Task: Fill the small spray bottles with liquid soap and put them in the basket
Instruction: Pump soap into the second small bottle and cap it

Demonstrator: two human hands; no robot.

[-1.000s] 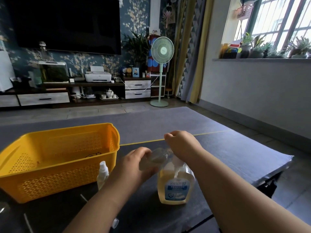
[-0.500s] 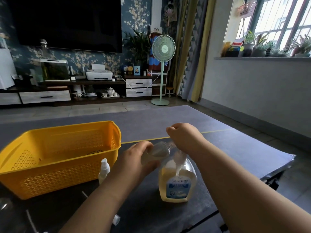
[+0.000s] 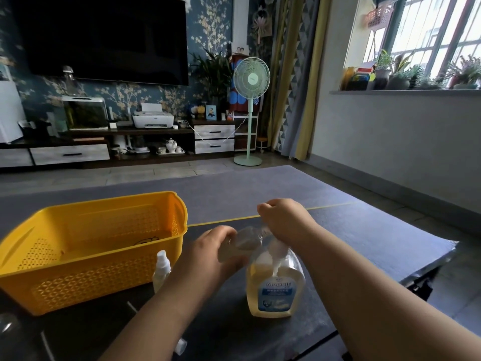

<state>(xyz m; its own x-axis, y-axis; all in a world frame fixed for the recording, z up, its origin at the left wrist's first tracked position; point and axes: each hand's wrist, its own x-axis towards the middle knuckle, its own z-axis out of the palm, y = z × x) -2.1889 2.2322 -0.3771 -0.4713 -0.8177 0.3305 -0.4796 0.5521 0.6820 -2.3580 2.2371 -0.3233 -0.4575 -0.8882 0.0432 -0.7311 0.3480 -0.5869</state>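
Observation:
A clear soap bottle (image 3: 276, 290) with yellowish liquid and a blue label stands on the dark table. My right hand (image 3: 285, 220) is closed over its pump head, which the hand hides. My left hand (image 3: 208, 252) holds a small clear bottle (image 3: 243, 241) tilted on its side, mouth toward the pump. A second small spray bottle (image 3: 161, 269) with a white cap stands upright next to the yellow basket (image 3: 99, 277), partly behind my left forearm. The basket sits at the left with only a thin dark item inside.
The dark table (image 3: 364, 238) ends at a corner on the right, with floor beyond. A small white cap-like piece (image 3: 181, 346) lies near the front edge under my left arm. Thin tubes (image 3: 46, 342) lie at the lower left.
Both hands with the small bottle rose slightly above the soap bottle, then held steady. The view shifted a little. Nothing was let go.

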